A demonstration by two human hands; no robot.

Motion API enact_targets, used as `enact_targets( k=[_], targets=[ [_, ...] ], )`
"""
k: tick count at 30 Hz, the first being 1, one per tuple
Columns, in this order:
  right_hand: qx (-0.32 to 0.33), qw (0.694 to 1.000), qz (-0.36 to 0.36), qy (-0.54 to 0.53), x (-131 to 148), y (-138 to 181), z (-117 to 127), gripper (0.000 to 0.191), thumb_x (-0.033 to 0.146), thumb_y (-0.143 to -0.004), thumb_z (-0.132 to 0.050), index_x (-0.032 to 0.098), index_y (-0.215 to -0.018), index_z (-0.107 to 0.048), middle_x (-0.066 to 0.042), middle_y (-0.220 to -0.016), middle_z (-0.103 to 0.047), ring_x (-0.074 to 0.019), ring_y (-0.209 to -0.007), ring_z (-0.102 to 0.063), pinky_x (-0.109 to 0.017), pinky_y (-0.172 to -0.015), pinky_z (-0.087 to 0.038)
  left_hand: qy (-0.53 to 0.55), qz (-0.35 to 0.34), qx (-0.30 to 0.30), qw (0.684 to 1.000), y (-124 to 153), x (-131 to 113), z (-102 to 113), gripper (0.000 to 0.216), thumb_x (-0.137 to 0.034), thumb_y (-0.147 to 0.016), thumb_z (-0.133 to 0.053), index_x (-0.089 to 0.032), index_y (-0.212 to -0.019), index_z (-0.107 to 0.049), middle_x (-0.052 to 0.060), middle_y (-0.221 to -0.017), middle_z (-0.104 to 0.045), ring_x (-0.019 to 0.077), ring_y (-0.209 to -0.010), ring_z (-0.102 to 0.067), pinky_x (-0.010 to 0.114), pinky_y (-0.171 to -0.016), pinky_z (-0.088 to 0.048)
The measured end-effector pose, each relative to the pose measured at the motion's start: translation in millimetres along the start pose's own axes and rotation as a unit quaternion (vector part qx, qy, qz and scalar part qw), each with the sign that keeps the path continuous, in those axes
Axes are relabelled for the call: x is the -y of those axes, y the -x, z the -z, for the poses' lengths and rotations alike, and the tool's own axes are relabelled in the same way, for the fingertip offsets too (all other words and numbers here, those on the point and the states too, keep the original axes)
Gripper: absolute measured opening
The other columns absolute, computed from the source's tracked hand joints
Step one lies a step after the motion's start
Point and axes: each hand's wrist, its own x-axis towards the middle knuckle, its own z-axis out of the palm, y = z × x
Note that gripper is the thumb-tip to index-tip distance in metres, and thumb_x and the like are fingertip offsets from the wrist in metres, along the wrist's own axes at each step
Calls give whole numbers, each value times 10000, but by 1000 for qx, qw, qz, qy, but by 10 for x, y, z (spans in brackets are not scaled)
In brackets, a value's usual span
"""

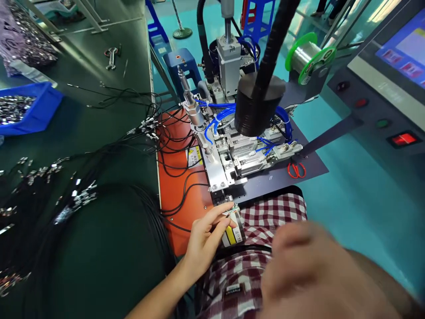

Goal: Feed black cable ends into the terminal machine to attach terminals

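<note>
My left hand (pixel 204 237) rests at the front edge of the orange mat (pixel 175 186), fingers pinched on a small metal connector (pixel 232 212) at a black cable's end, just below the machine's silver fixture (pixel 226 166). Close to the camera, my right hand (pixel 308 270) is large and blurred by motion above my checked clothing (pixel 265 212); its fingers cannot be made out. Many black cables with metal ends (pixel 66 195) lie spread over the dark green table to the left.
A soldering machine with blue tubes (pixel 229 115), a black round hood (pixel 257 106) and a green wire spool (pixel 308 55) stands ahead. Red scissors (pixel 296 169) lie on its dark base. A blue bin of metal parts (pixel 23 110) sits far left. A control panel with a red switch (pixel 403 138) is right.
</note>
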Motion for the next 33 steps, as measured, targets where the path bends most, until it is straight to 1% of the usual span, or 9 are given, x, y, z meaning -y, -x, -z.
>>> enact_targets(
  k=[3, 5, 7, 9, 17, 20, 23, 26, 33],
  targets=[
    [-15, 997, -79, -4, -406, -192, 125, 140, 316, -901, -549, 262, -1005, -626, -20, -794, -657, -156, -640, -602, -282, -562, -496, 46, 13, 15, 999, -21, 41, 6, 357, -331, -914, -515, -215, -1249, -560, 37, -811, -700, 73, -491, -424, 207, -470, -357],
    [-53, 980, -187, -46, -678, -225, 60, 102, 315, -885, -574, 217, -892, -601, -3, -719, -610, -132, -578, -563, -256, -531, -462, 82, 26, 27, 996, -38, 58, 3, 368, -343, -911, -514, -199, -1248, -547, 46, -793, -694, 67, -470, -382, 206, -445, -329],
    [-2, 957, -263, -123, -887, -178, -74, 160, 350, -865, -596, 190, -860, -593, 10, -675, -580, -111, -526, -523, -240, -507, -427, 111, 36, 35, 993, -53, 65, 0, 381, -349, -904, -522, -184, -1247, -537, 54, -784, -684, 60, -460, -357, 206, -431, -307],
    [21, 940, -285, -185, -1002, -106, -208, 189, 364, -849, -620, 177, -840, -593, 28, -639, -549, -94, -511, -496, -227, -510, -399, 126, 41, 36, 990, -64, 66, -1, 384, -348, -898, -532, -177, -1241, -535, 51, -769, -672, 54, -457, -348, 204, -427, -294],
    [17, 900, -308, -306, -1084, -82, -312, 176, 330, -813, -684, 168, -815, -614, 57, -590, -511, -62, -479, -435, -199, -493, -343, 151, 46, 51, 986, -72, 47, 13, 346, -328, -901, -541, -186, -1216, -538, 31, -733, -669, 37, -436, -328, 186, -412, -258],
    [1, 922, -277, -270, -1092, -51, -358, 144, 308, -825, -667, 176, -816, -608, 49, -617, -516, -65, -471, -442, -202, -475, -351, 168, 52, 58, 983, -89, 35, 34, 352, -340, -886, -560, -172, -1195, -549, 34, -716, -670, 34, -419, -341, 178, -397, -261],
    [-56, 966, -198, -154, -1058, 10, -459, 93, 250, -864, -606, 187, -795, -602, 24, -696, -537, -88, -541, -485, -221, -513, -392, 193, 62, 62, 977, -120, 55, 48, 359, -357, -867, -579, -164, -1169, -561, 26, -698, -653, 34, -400, -351, 174, -384, -273],
    [-83, 987, -131, -43, -1017, 50, -537, 116, 187, -882, -561, 187, -768, -586, 8, -727, -549, -113, -630, -516, -238, -585, -418, 198, 64, 53, 977, -134, 94, 38, 345, -354, -857, -594, -178, -1153, -575, -4, -661, -611, 34, -402, -351, 169, -383, -281],
    [-54, 985, -164, 13, -1027, 46, -461, 104, 209, -874, -572, 183, -774, -583, -1, -741, -567, -115, -629, -508, -238, -581, -415, 124, 55, -21, 990, -115, -20, -28, 179, -313, -817, -650, -183, -938, -676, 9, -803, -590, 48, -514, -453, 171, -452, -373]
  ],
)
